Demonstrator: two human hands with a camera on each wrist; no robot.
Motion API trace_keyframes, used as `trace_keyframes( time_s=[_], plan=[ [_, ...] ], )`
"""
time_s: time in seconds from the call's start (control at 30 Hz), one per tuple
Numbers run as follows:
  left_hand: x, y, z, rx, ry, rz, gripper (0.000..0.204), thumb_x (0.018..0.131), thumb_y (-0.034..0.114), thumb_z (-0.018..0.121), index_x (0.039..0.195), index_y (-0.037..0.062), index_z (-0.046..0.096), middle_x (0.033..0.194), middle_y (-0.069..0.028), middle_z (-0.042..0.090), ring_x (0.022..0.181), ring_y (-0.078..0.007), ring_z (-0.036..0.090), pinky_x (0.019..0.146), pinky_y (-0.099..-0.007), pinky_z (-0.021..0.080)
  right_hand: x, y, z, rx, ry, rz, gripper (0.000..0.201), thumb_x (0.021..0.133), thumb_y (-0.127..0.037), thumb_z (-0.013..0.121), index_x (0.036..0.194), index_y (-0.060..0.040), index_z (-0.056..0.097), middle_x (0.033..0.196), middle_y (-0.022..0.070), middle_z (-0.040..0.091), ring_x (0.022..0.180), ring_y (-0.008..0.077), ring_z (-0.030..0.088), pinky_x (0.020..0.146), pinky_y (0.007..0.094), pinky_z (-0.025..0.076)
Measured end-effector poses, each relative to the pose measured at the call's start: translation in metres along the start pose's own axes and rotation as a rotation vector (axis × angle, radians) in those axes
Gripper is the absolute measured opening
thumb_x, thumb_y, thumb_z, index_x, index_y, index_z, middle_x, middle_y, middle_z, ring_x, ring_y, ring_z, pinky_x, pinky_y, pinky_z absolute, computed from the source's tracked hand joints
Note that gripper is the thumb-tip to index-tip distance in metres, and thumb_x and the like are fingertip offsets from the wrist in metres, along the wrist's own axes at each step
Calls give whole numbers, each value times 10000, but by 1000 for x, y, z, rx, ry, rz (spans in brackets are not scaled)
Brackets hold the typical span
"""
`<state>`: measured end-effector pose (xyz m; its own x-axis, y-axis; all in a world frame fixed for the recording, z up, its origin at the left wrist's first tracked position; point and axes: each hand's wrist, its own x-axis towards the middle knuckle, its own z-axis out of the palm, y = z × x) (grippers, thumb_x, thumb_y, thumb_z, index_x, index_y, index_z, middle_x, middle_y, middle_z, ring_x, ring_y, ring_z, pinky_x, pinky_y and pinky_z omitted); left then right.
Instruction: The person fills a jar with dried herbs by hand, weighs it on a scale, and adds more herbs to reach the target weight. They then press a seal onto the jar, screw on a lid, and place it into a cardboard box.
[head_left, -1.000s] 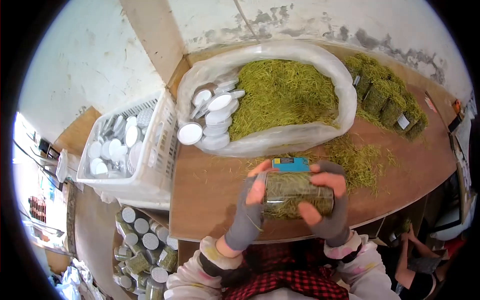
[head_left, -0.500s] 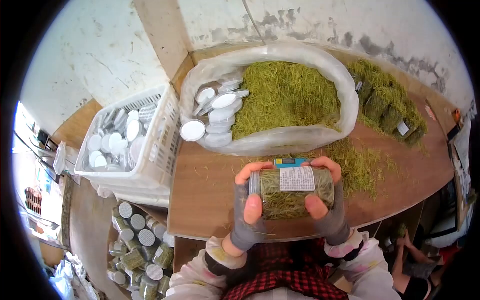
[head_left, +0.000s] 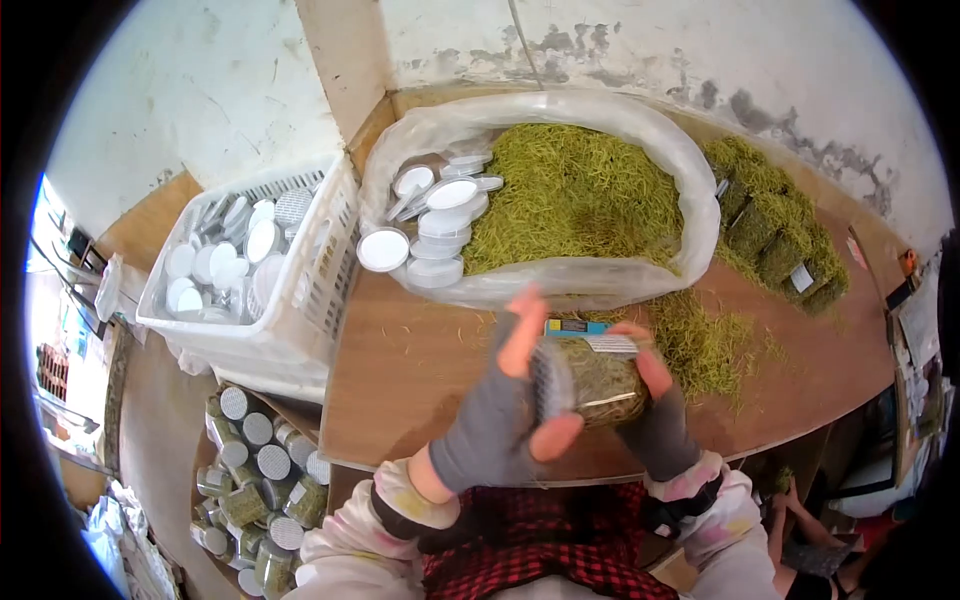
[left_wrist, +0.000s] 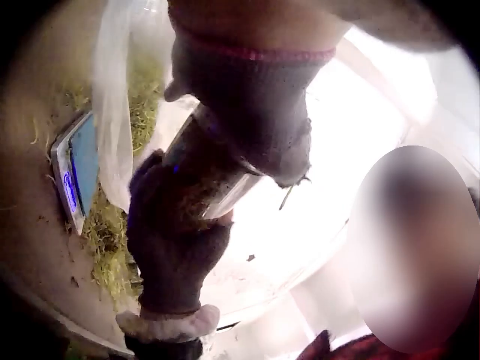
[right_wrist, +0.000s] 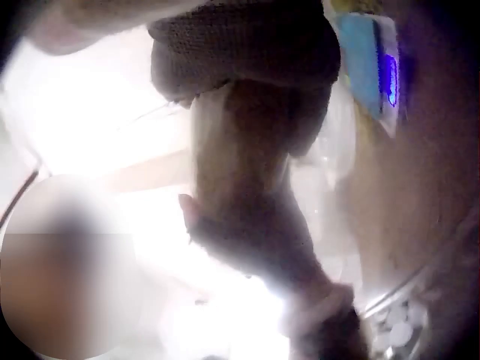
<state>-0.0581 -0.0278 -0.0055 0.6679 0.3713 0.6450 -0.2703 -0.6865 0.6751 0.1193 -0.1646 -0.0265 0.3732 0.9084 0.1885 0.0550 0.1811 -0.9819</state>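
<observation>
A clear jar (head_left: pixel 600 385) packed with dried green leaves lies on its side between both hands, above the wooden table (head_left: pixel 400 380). Its white label faces up and away. My left hand (head_left: pixel 535 385), in a grey fingerless glove, covers the lid end, with the thumb under and the fingers reaching up over it. The right hand (head_left: pixel 645 375) grips the jar's other end. A small blue scale (head_left: pixel 578 327) sits just behind the jar. The left wrist view shows the jar (left_wrist: pixel 217 187) clamped between the two gloved hands, with the scale (left_wrist: pixel 75 172) on the left.
A big plastic bag (head_left: pixel 560 280) of loose green leaves and white lids lies behind the scale. A white basket (head_left: pixel 300 330) of lids stands at the left. Filled jars (head_left: pixel 255 465) are heaped below the table edge. More filled jars (head_left: pixel 780 215) and spilled leaves (head_left: pixel 705 340) lie to the right.
The jar has rolled so that its label now faces up and away. My left hand has slid over the lid end, its fingers lifting upward. The right hand has stayed on the jar.
</observation>
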Motion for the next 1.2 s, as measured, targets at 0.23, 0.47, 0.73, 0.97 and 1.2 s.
trace_keyframes(
  time_s=[0.23,0.47,0.73,0.97,1.2],
  plan=[
    [-35,-29,16,-954,76,-594,980,1036,724,387,1677,37,105,1658,-152,309,1516,-255,332,1247,-403,271,8,-12,-13,-335,-16,-679,904,729,-318,937,1422,-56,419,1384,226,469,1284,371,535,1087,504,446],
    [-28,-8,15,-829,59,-601,782,1095,627,347,1622,55,269,1568,-81,426,1452,-184,414,1223,-394,320,3,1,1,-158,65,-500,828,788,-291,854,1433,-55,390,1371,200,462,1273,340,530,1109,488,419],
    [-35,-24,28,-809,215,-555,611,1117,523,416,1545,97,325,1479,-64,446,1363,-157,452,1164,-353,374,10,-20,12,-109,97,-132,641,874,-173,753,1421,-56,442,1429,173,469,1275,264,514,1124,420,401],
    [-29,-17,24,-657,288,-603,523,1094,383,565,1457,101,318,1187,-31,473,990,-86,470,816,-265,466,27,-65,27,-872,-55,-573,436,799,-142,872,1185,-109,670,1133,135,654,1032,366,623,935,486,486],
    [-34,-14,22,-594,305,-613,559,1065,339,636,1457,80,333,1151,-42,499,963,-86,486,797,-254,472,34,-51,34,-773,-131,-569,320,794,-105,853,1065,-102,683,1055,119,643,974,360,626,837,464,503]
  ],
)
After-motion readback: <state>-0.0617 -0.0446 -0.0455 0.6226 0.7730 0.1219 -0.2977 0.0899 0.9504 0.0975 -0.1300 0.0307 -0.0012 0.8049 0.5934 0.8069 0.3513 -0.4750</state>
